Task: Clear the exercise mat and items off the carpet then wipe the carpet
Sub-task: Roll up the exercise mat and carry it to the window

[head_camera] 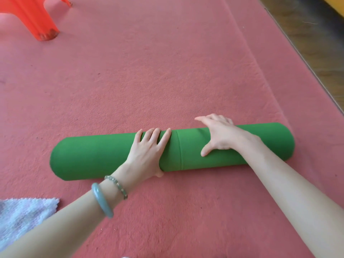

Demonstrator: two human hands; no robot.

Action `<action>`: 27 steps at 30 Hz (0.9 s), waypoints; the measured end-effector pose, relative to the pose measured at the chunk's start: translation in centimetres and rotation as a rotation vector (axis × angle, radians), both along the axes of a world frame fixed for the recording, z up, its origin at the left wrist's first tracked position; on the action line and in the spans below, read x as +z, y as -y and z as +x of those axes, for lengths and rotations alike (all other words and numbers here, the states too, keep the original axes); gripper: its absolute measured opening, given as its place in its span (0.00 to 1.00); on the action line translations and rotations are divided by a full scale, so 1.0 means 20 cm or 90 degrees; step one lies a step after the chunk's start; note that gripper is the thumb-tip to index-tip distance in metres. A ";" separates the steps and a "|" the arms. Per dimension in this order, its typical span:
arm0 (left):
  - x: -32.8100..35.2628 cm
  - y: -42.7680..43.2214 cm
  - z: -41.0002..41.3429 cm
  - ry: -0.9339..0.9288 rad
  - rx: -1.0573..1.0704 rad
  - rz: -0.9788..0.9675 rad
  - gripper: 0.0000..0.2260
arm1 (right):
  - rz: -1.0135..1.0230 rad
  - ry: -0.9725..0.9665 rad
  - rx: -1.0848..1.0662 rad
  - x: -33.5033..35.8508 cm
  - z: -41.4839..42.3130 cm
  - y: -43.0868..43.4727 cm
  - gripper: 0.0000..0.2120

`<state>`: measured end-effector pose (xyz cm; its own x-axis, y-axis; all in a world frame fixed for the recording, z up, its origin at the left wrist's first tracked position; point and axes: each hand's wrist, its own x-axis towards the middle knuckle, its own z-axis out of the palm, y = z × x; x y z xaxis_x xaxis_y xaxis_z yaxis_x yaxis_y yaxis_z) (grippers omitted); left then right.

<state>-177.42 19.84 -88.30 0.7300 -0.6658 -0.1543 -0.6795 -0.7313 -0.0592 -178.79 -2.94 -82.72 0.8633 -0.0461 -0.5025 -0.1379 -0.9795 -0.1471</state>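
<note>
Fingers point(156, 135) of the left hand point(147, 155) lie spread and nearly straight across the top of the rolled green exercise mat point(93, 157), pressing on it near its middle, with the thumb tucked down at the roll's near lower edge. Fingers point(214, 119) of the right hand point(221, 135) arch over the roll's far crest, their tips reaching the far side, while the thumb is splayed flat on the near face; neither hand closes round the roll. The mat is fully rolled into a thick cylinder lying crosswise on the pink carpet point(149, 71), both ends rounded and free, a seam line showing between the two hands. Beyond the roll the carpet runs open and bare up to an orange-red plastic stool point(33, 17) at the far left. On the right the carpet's edge runs diagonally, with dark wooden floor point(316, 43) past it, near the roll's right end. A grey-white cloth point(24, 215) lies on the carpet at the near left, well apart from the mat. The left wrist wears a pale green bangle point(102, 200) and a bead bracelet point(116, 186).
</note>
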 end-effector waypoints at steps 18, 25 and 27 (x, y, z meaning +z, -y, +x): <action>0.10 0.07 0.33 -0.243 0.003 0.010 0.53 | -0.140 0.412 0.040 -0.31 -0.27 -0.13 0.48; 0.10 0.05 0.26 -0.153 -0.006 0.005 0.49 | -0.098 0.499 0.026 -0.38 -0.34 -0.09 0.46; 0.10 0.05 0.25 -0.209 0.032 -0.013 0.46 | -0.080 0.557 -0.004 -0.38 -0.37 -0.08 0.42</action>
